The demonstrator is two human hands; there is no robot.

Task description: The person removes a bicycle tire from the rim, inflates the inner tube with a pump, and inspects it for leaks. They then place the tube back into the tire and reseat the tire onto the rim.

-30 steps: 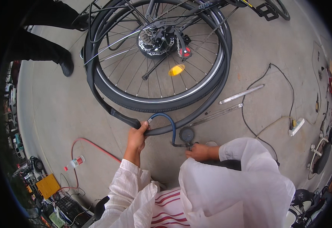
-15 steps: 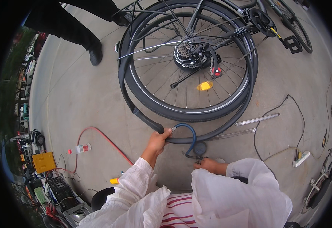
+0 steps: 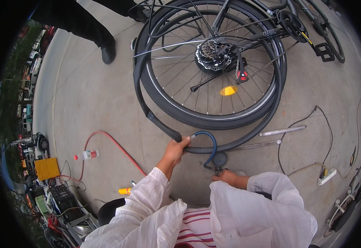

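A black inner tube [image 3: 267, 118] hangs partly round a bicycle's rear wheel [image 3: 213, 121], loose on the near side. My left hand [image 3: 173, 152] is closed round the tube's near part, beside the metal end of a short blue hose [image 3: 212, 140]. That hose curves over to a tyre inflator with a round dial gauge [image 3: 220, 158]. My right hand [image 3: 230, 178] grips the inflator just below the gauge; the fingers are partly hidden. Left of my left hand, the tube [image 3: 157, 122] looks flattened.
Two metal tyre levers [image 3: 283, 130] lie right of the tube. A red air hose [image 3: 120, 148], a plastic bottle [image 3: 87, 154] and a yellow case [image 3: 46, 168] are at left. A power strip [image 3: 327, 176] with cables lies right. A person's dark shoe [image 3: 109, 52] stands beyond the wheel.
The view has shifted slightly, so the wheel sits a little farther right and up. Both hands keep their holds, with no clear change in the tube.
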